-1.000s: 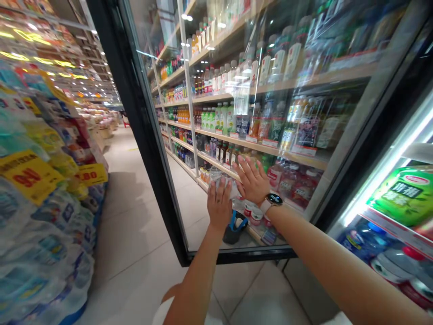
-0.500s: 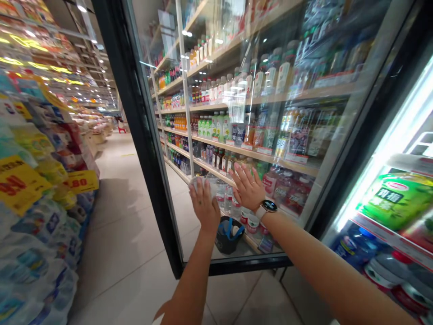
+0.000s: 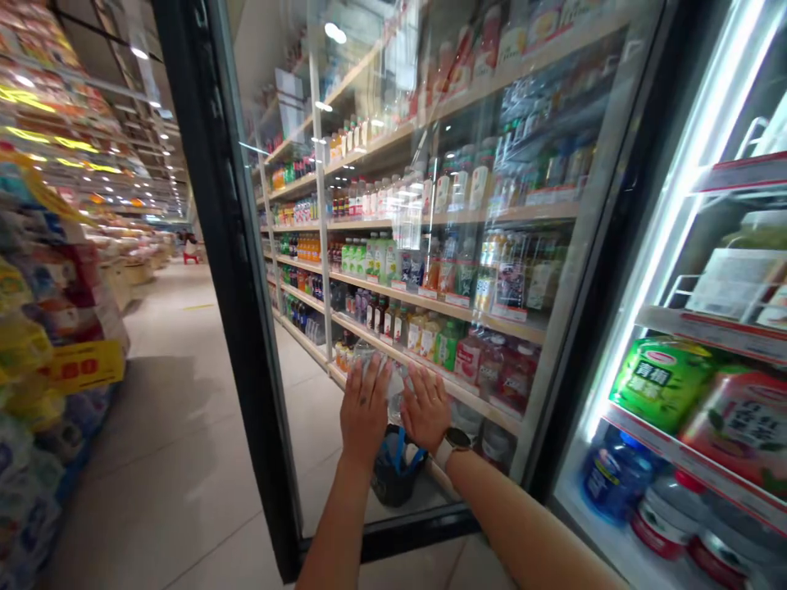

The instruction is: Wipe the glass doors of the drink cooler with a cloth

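My left hand (image 3: 365,407) lies flat against the glass door (image 3: 344,492), its fingers stretched out. Beside it, my right hand (image 3: 425,410) is also spread flat toward the same pane, with a watch (image 3: 456,442) on the wrist. Something pale and see-through (image 3: 394,382) shows between the two hands; whether it is a cloth, plastic or a reflection I cannot tell. Seen through the pane, below the hands, a dark basket (image 3: 393,483) with blue handles stands on the floor. Shelves of bottled drinks (image 3: 375,256) show behind the glass.
The black door frame (image 3: 230,311) stands swung out into the aisle. At right is a lit cooler with a green drink pack (image 3: 661,381) and a blue bottle (image 3: 618,475). Stacked goods with a yellow price sign (image 3: 86,366) line the left. Tiled floor (image 3: 166,426) runs between.
My hands have come closer together, the right one moving left toward the left one. The view has shifted, showing more of the cooler at right.
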Available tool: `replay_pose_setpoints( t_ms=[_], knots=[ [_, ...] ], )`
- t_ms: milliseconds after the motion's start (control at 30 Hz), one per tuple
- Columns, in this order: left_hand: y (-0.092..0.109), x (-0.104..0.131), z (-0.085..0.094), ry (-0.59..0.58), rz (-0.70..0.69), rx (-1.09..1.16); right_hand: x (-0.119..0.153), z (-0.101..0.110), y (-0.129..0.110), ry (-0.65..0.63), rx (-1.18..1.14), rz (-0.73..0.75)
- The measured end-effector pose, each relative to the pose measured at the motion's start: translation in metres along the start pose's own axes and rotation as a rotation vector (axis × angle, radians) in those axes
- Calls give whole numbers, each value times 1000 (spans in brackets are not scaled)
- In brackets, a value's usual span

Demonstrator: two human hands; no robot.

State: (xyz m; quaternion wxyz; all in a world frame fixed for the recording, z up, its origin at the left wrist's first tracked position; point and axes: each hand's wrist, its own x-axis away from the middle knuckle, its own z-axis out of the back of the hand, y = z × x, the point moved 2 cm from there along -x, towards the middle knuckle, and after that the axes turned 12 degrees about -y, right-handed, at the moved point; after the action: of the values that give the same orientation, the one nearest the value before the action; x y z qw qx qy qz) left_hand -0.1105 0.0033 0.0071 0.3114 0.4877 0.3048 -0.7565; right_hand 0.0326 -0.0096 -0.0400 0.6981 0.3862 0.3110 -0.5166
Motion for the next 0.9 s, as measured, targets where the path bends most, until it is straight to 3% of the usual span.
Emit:
replay_pose_setpoints(
  t_ms=[67,167,267,367,467,567,733,900],
  knots=[
    [-10,-6,10,49,82,11,0,-3,3,4,13,-4],
    [-34,-11,26,219,383,64,-1,-4,3,-4,23,-17],
    [-38,-5,24,283,532,110,-1,-5,2,-3,22,-27],
    [-15,10,5,181,397,101,-2,-7,1,-3,27,-25],
    [8,23,-11,27,81,34,-3,-9,1,6,25,-16],
    [3,28,-11,-69,-86,-36,-5,-2,1,-25,10,-10],
    [-31,22,5,46,81,-44,-7,32,19,-162,-12,109],
    [-16,15,3,139,223,34,-13,48,49,-72,-4,79]
  ],
)
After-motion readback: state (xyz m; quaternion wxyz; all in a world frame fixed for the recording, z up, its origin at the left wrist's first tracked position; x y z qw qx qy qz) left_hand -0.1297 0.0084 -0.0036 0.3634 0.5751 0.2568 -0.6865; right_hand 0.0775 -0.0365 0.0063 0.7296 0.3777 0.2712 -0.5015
